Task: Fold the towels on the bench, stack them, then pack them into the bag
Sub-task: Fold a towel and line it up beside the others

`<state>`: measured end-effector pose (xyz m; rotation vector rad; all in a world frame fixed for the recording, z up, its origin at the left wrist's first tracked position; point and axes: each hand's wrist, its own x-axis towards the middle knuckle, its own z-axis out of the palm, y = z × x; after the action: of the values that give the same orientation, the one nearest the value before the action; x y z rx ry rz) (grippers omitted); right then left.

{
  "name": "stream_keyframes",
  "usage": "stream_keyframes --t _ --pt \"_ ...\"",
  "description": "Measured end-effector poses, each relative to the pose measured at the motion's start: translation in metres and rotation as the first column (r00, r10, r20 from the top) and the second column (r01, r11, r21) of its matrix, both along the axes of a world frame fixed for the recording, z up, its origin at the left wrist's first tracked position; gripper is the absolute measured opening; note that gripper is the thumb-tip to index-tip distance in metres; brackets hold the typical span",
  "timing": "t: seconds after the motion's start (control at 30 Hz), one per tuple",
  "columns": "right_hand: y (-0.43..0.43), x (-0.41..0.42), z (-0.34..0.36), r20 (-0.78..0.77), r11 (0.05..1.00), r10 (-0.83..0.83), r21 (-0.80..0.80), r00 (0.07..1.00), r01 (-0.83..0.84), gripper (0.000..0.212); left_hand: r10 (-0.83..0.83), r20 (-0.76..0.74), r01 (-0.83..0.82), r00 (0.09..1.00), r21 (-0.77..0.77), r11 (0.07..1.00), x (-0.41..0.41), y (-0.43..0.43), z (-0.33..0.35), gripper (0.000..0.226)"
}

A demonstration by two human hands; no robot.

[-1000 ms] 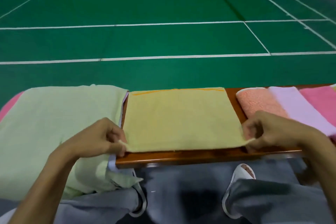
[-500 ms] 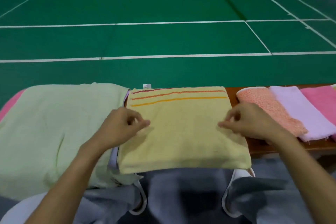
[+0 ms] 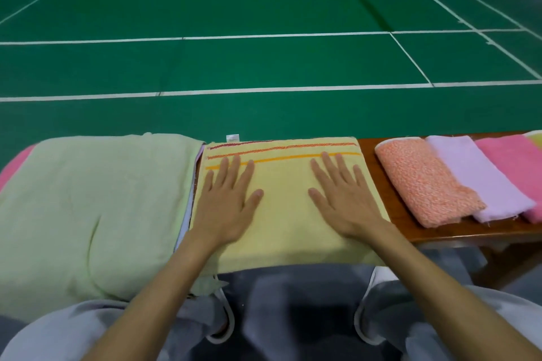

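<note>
Yellow towel (image 3: 283,179) lies under flat left hand (image 3: 225,208) and right hand (image 3: 346,202).

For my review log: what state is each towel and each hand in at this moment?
yellow towel: folded, flat on the bench, under both hands
left hand: open, palm flat on the yellow towel
right hand: open, palm flat on the yellow towel
pale green towel: lying flat, creased, untouched
orange towel: folded, on the bench, untouched
lilac towel: folded, against the orange towel
pink towel: partly out of frame
</note>
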<state>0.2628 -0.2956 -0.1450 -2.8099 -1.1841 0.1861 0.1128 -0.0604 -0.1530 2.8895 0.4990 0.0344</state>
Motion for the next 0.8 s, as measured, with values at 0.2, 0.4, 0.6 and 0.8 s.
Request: stream_keyframes --t 0.2,0.4,0.6,0.8 --pt "-0.032 0.023 -0.003 0.012 0.987 -0.158 -0.010 0.987 0.158 0.088 0.049 0.001 -0.049 0.999 -0.007 0.999 -0.020 0.028 0.004 0.077" --pt "-0.029 0.017 0.002 -0.032 0.976 -0.181 0.118 0.983 0.183 0.072 0.075 0.071 -0.064 0.995 -0.137 0.988 -0.021 0.021 0.014 0.077" --pt "-0.024 0.021 0.027 -0.087 0.802 -0.481 0.358 0.873 0.478 0.048 0.478 0.225 -0.405 0.849 -0.303 0.863 -0.018 0.017 0.031 0.061" --pt "-0.017 0.034 0.033 -0.214 0.823 -0.508 0.166 0.834 0.544 0.030 0.547 0.023 -0.525 0.837 -0.249 0.814 -0.009 0.019 0.048 0.032"
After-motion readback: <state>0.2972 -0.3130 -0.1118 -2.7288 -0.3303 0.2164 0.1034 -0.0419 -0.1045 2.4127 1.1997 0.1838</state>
